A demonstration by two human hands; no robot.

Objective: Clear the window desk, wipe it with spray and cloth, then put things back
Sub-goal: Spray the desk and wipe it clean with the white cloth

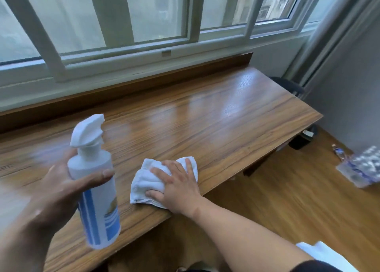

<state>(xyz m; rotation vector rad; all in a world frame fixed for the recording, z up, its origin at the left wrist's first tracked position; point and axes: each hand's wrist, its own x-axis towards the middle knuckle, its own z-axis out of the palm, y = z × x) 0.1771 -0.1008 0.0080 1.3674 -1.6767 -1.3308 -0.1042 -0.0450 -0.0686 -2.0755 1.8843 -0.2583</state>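
A wooden desk (216, 115) runs along under the window. My left hand (55, 191) grips a white spray bottle (96, 208) with blue stripes, held upright above the desk's near left part, its white nozzle pointing right. My right hand (178, 185) lies flat on a crumpled white cloth (144, 179), pressing it onto the desk close to the front edge. Nothing else lies on the visible desktop, which shines with window reflections.
The window frame (123, 51) and a brown sill border the desk's far side. On the wooden floor at right lie a wrapped pack of water bottles (362, 166), a single bottle (339, 151) and a dark object (302, 138) under the desk's corner. A dark bin (287, 85) stands behind the desk's right end.
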